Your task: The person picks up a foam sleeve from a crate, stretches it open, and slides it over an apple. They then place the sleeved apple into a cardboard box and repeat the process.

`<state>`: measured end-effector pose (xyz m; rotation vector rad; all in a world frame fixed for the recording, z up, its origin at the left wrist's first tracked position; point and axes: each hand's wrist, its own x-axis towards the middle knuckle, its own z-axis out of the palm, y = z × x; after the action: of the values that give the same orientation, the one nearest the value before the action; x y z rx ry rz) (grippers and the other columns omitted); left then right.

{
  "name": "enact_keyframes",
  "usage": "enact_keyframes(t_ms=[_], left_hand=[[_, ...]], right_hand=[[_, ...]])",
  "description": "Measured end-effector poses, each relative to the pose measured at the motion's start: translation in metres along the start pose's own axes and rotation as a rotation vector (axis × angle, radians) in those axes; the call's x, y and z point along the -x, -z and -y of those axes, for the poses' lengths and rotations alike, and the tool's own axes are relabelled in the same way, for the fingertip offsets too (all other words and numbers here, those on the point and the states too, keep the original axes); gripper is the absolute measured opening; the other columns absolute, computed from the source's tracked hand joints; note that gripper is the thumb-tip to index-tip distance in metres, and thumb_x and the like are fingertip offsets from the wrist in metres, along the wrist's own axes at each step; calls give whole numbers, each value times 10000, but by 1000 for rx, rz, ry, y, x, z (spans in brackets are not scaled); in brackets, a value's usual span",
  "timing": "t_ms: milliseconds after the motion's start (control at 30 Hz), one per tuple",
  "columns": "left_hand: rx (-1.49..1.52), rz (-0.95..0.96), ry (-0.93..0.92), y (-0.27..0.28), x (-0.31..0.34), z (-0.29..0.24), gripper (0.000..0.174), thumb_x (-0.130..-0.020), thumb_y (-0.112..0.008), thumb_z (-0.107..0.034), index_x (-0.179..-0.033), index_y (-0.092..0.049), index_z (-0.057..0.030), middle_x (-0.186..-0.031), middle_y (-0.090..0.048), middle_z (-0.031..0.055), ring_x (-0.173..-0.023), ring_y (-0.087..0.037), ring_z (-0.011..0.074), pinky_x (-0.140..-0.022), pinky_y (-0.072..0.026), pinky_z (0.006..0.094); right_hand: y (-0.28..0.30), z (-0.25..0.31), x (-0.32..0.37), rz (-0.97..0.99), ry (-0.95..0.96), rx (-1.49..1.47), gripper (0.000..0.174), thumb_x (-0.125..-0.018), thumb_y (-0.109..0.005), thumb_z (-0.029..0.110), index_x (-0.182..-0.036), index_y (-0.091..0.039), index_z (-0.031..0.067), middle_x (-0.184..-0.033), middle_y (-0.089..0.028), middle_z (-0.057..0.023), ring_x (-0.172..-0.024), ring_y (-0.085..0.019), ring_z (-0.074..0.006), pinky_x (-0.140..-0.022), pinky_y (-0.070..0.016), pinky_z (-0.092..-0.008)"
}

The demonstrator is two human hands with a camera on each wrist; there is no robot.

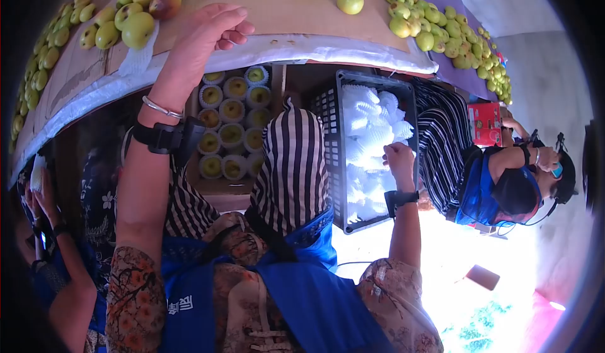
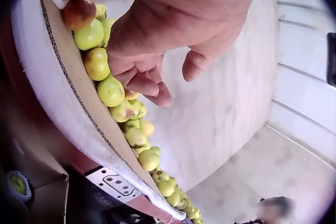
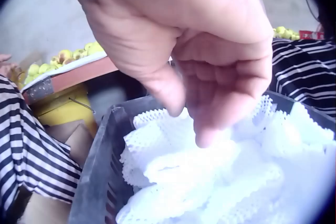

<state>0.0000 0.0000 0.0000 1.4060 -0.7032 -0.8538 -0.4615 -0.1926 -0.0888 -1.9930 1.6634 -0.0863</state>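
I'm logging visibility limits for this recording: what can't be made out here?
Crate floor: head and right wrist views, hidden by white foam nets.
Some nets' outlines: right wrist view, washed out by glare.
Anything under the fruit in the carton: head view, hidden by it.
Print on red box: head view, too small.

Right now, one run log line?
left hand: empty, near green apples | right hand: empty, over white foam sleeves in black plastic crate

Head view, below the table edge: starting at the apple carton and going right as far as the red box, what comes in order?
Carton → striped cloth over the wearer's knee → black crate of white foam nets → another person's striped garment → red box.
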Motion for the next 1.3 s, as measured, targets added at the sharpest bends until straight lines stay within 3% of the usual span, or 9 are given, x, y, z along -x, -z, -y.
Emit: enact_keyframes(t_ms=[200, 333, 433, 533, 667, 900, 967, 1067, 1300], left_hand=[[-8, 32, -23, -18, -11, 5, 367, -943, -602, -330, -1184, -606, -53, -942, -687, 24, -804, -583, 68, -739, -436, 217], [4, 43, -15, -24, -10, 3, 369, -935, -613, -325, -1178, -610, -47, -933, -690, 28, -795, -590, 71, -740, -438, 216], [17, 30, -12, -21, -11, 5, 373, -930, -620, -325, -1173, -613, -43, -929, -692, 32, -792, -595, 73, -741, -439, 215], [19, 17, -12, -20, -8, 2, 379, -925, -626, -328, -1172, -614, -41, -931, -694, 33, -796, -598, 74, -742, -441, 216], [17, 15, -9, -19, -6, -2, 383, -924, -626, -331, -1171, -615, -38, -936, -694, 34, -804, -598, 73, -743, -441, 216], [21, 47, -23, -25, -1, -5, 370, -924, -625, -330, -1143, -628, -32, -911, -690, 32, -794, -590, 72, -728, -441, 215], [20, 67, -23, -31, 0, -6, 334, -932, -622, -309, -1121, -640, -33, -899, -688, 33, -781, -587, 71, -709, -443, 212], [13, 211, -18, -45, 5, -1, 268, -946, -618, -261, -1085, -659, -36, -891, -688, 39, -765, -588, 72, -673, -439, 200], [-163, 344, -252, -84, 24, -3, 256, -909, -691, -131, -1145, -656, -40, -1002, -621, 9, -884, -577, 88, -753, -480, 236]], right_hand=[[-3, -1, -21, -248, 153, -33, 212, -854, -633, 179, -893, -702, -17, -689, -697, -100, -617, -680, -200, -594, -528, -320], [-19, 17, -48, -224, 271, -375, 148, -865, -615, 60, -968, -692, -14, -822, -709, -131, -682, -697, -191, -647, -537, -303], [-40, 33, -68, -141, 313, -340, 162, -834, -651, 77, -972, -690, 3, -838, -718, -126, -737, -712, -239, -680, -553, -346], [-51, 44, -65, 9, 420, 70, 248, -785, -721, 143, -1002, -690, 26, -928, -712, -124, -872, -695, -290, -764, -547, -407], [-59, 58, -35, -117, 316, 466, 317, -744, -768, 200, -1039, -698, 111, -1097, -636, -144, -1043, -617, -336, -878, -514, -435], [-48, 0, -55, -265, 214, 93, 191, -806, -662, 180, -962, -702, 79, -950, -676, -170, -921, -645, -387, -802, -510, -460], [-34, 8, -48, -457, 208, 136, 190, -812, -624, 166, -935, -680, 32, -901, -683, -190, -844, -657, -383, -767, -510, -459], [-10, 49, -28, -558, 215, -11, 160, -819, -620, 136, -921, -665, 21, -870, -663, -160, -754, -654, -334, -697, -511, -414], [-1, 189, 27, -401, 747, -224, 135, -790, -649, -20, -913, -631, 34, -831, -615, -127, -703, -622, -267, -657, -507, -356]])
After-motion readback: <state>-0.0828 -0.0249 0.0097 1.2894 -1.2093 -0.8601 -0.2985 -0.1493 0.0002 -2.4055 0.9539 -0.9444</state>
